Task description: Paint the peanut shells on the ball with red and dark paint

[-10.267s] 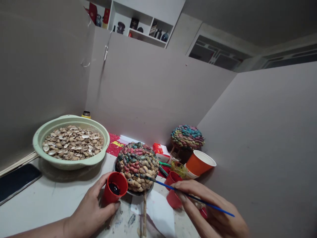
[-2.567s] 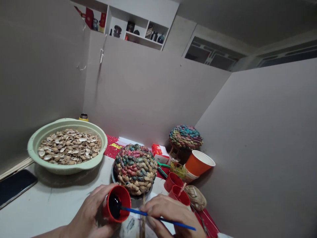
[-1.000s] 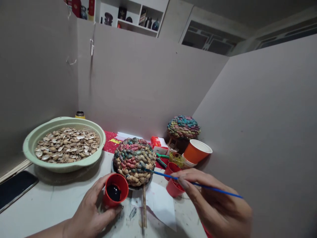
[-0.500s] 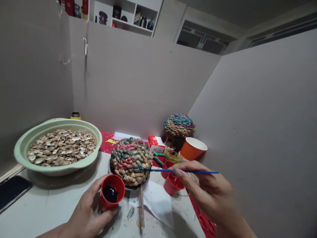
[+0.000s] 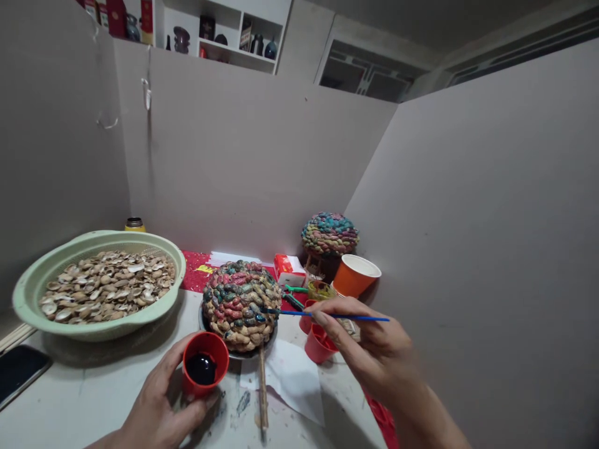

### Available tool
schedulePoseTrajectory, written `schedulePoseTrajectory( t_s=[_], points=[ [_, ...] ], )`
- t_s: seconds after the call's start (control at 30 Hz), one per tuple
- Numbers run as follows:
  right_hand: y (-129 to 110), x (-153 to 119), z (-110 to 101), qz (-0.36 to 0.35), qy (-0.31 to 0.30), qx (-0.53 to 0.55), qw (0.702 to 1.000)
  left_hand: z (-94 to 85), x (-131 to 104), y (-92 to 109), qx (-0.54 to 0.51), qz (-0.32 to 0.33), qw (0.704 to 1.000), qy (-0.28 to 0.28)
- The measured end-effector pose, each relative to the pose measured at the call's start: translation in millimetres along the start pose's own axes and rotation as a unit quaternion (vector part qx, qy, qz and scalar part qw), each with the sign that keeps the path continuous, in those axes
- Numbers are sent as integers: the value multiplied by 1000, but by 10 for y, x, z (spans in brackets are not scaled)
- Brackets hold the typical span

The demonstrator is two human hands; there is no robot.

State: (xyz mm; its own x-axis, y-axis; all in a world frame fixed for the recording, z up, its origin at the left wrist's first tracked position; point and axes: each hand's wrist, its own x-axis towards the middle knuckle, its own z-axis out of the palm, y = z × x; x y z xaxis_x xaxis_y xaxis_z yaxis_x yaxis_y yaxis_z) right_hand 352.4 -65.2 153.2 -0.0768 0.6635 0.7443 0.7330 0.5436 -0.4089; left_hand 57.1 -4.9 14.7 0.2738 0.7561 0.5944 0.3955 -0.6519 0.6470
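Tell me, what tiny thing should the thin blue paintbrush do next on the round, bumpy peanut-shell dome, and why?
I'd probably slide the thin blue paintbrush in the right hand down to the tan shells low on the round, bumpy peanut-shell dome: its tip is by shells coloured dark blue, while those lower ones look mostly bare.

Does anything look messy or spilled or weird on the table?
Dark smudges mark the white table near the held red cup, perhaps old paint. The orange paper cup leans instead of standing straight. I see no puddle.
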Motion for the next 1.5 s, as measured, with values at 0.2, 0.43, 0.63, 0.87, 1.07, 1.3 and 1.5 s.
schedulePoseTrajectory(
  t_s=[0.2,0.43,0.63,0.87,1.07,1.3,1.5],
  points=[
    [-75,25,-117,-18,0,-52,999,-13,54,82,-34,-3,999,-3],
    [-60,15,5,-19,8,-13,1000,-26,46,60,-17,6,1000,-2],
    [-73,62,-127,-18,-16,-48,999,-48,17,-28,33,15,999,-28],
    [15,73,-60,52,48,0,997,-63,78,57,69,43,997,-10],
    [125,140,-90,118,12,53,992,-80,50,-18,67,30,997,-24],
    [79,114,-59,145,51,85,984,-67,2,-65,52,4,998,-21],
    [214,122,-34,158,32,110,981,-76,31,-77,80,26,996,-35]
  ],
)
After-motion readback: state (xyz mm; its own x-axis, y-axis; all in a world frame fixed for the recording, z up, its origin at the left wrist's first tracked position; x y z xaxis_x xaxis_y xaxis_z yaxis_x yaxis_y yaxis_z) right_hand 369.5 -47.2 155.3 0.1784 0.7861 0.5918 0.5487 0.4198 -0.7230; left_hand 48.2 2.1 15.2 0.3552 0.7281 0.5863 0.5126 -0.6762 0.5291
